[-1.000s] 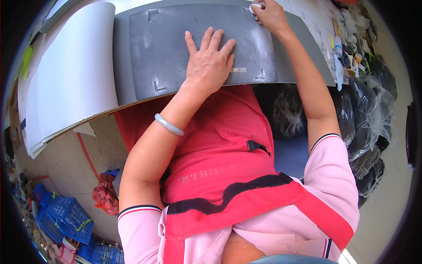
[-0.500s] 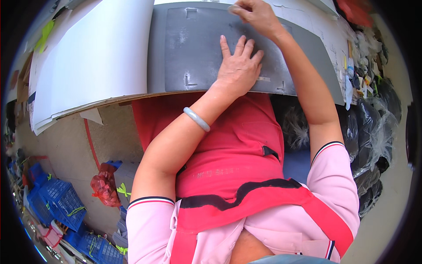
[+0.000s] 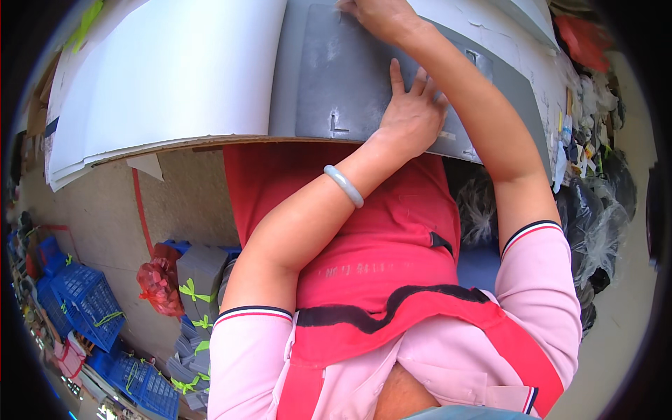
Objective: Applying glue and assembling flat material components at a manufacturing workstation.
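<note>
Beyond the counter (image 3: 175,145) edge, a beige floor (image 3: 105,217) ran off to the left, crowded with blue crates (image 3: 84,301), a red bag (image 3: 159,283) and bundles of grey sheets tied with green ribbon (image 3: 192,294). On the counter a grey moulded panel (image 3: 343,77) lay flat at the near edge, with a stack of white sheets (image 3: 168,77) just beside it on the left. The left hand (image 3: 413,115) rested palm-down on the panel, fingers spread and gripping nothing (a pale bangle (image 3: 343,185) sat on that wrist). The right hand (image 3: 374,15) touched the panel's far edge, but the frame cut it off, so whether it was pinching anything could not be told. Dark plastic bags (image 3: 595,210) were heaped on the right. A red apron (image 3: 378,231) hid whatever lay below the counter.
</note>
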`<state>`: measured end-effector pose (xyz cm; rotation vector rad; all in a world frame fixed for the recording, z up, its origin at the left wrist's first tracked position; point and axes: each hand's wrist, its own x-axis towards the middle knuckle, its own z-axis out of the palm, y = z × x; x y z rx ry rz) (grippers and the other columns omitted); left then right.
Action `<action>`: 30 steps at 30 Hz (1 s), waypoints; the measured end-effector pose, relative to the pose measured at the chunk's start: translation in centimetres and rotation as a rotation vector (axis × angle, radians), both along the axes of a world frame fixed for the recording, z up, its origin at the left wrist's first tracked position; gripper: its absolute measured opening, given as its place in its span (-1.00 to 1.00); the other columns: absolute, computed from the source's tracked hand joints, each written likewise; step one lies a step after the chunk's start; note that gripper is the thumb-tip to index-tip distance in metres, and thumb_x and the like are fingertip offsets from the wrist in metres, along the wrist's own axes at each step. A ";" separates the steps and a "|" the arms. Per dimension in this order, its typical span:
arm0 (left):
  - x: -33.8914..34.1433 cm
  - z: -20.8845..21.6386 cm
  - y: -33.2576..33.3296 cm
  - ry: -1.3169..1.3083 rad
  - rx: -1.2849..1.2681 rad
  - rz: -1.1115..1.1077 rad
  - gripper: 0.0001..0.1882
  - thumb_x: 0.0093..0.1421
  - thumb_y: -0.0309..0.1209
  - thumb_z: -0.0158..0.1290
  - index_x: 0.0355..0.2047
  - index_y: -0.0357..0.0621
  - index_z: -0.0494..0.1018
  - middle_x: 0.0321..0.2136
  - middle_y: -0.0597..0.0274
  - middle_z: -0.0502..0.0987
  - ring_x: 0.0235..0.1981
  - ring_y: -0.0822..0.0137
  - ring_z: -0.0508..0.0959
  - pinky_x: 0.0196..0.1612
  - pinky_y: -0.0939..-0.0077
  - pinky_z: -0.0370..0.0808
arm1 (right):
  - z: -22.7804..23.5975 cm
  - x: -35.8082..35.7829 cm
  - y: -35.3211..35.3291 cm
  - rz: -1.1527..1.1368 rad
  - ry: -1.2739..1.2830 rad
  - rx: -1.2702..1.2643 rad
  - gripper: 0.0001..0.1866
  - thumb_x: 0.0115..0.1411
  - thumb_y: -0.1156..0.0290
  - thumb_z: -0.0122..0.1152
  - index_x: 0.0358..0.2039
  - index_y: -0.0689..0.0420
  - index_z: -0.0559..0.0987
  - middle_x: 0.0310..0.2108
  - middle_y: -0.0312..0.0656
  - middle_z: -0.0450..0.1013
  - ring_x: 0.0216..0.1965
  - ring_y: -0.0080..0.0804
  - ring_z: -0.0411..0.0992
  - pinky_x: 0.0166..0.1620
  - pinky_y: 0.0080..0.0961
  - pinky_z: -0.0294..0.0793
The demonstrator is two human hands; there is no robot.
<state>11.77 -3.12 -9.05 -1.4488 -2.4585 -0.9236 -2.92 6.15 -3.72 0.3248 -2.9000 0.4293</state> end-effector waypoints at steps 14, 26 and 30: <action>-0.1 -0.5 -0.2 0.108 0.045 0.032 -0.57 0.30 -0.22 0.03 0.10 -0.15 0.49 0.18 0.05 0.37 0.29 -0.05 0.25 0.23 -0.74 -0.05 | 0.7 0.6 -2.4 -0.421 -0.274 -0.643 -0.90 0.18 0.51 0.10 -0.33 0.26 0.50 -0.61 -0.17 0.49 -0.61 -0.45 0.51 -0.55 -0.47 0.55; 0.0 -2.6 0.6 -0.355 0.315 -0.036 -0.61 0.33 -0.23 -0.08 0.13 0.02 0.45 0.24 -0.09 0.37 0.39 -0.07 0.23 0.29 -0.57 -0.03 | 2.9 11.5 -6.2 -0.226 -0.651 -0.712 -0.82 0.31 0.36 0.22 -0.22 0.21 0.53 -0.57 -0.29 0.47 -0.61 -0.67 0.39 -0.55 -0.65 0.42; -0.2 -2.0 0.2 0.092 0.064 -0.002 -0.57 0.32 -0.12 -0.06 0.12 0.02 0.44 0.27 -0.04 0.34 0.41 -0.07 0.18 0.29 -0.65 -0.09 | 2.6 13.2 -7.3 -0.197 -0.696 -0.620 -0.83 0.27 0.41 0.13 -0.28 0.28 0.53 -0.59 -0.20 0.52 -0.60 -0.55 0.47 -0.50 -0.58 0.49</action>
